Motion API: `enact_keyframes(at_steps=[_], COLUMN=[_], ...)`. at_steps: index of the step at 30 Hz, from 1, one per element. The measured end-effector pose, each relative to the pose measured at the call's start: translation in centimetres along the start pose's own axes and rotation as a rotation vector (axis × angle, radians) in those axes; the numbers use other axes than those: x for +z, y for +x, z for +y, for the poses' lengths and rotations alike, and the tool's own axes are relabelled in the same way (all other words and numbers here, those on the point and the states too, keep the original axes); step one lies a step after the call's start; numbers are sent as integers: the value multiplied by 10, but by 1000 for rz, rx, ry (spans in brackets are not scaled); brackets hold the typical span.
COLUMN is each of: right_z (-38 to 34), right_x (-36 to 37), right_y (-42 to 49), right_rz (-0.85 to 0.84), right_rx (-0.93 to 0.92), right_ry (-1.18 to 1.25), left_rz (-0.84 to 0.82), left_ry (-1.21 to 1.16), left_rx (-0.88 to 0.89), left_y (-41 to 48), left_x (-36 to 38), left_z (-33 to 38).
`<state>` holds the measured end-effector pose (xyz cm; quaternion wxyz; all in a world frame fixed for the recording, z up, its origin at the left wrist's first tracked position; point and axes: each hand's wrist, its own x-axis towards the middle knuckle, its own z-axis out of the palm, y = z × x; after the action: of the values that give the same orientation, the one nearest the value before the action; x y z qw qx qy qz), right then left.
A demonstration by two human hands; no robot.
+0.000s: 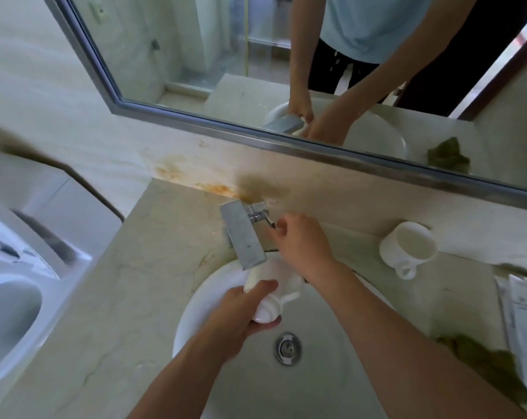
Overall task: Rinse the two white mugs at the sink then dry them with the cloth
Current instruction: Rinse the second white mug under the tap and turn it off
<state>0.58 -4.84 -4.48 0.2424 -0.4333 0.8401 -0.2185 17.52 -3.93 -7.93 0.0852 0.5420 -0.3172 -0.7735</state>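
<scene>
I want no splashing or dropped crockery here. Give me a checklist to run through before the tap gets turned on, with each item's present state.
1. White ceramic mug gripped by left hand: ok.
2. Mug under the flat square metal spout: ok.
3. Right hand at the small metal tap lever: ok.
4. Water running: cannot tell; no stream visible.
5. Second white mug upright on the beige stone counter: ok.
6. Green crumpled cloth on the counter by the round white basin: ok.

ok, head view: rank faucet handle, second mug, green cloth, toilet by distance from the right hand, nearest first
1. faucet handle: at the right hand's fingertips, behind the basin.
2. second mug: on the counter, to its right.
3. green cloth: counter's right edge, closer to the camera.
4. toilet: far left, off the counter.
</scene>
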Motion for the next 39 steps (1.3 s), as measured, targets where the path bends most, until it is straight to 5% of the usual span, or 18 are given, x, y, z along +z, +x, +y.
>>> enact_keyframes(at_steps=[10,20,24,30,34,39], right_z=[-2,6,16,38,52,56], right_x=[10,8,7,14,25,42], right_y=[10,16,-12,-90,-100,-101], right_rz=[37,41,-3,-420,-399,-218], right_rx=[-34,-63,59,429,388,129], right_ry=[-185,-121,-52,605,764,490], left_rz=[-21,-49,-84,-150,-148,-217], left_ry=[7,12,25,179,288,222], left_rx=[-17,-21,7,174,285,189], left_y=[3,7,10,9,8,10], left_x=[-20,-24,-30,-34,-41,-48], left_z=[11,13,11,-8,-15,-8])
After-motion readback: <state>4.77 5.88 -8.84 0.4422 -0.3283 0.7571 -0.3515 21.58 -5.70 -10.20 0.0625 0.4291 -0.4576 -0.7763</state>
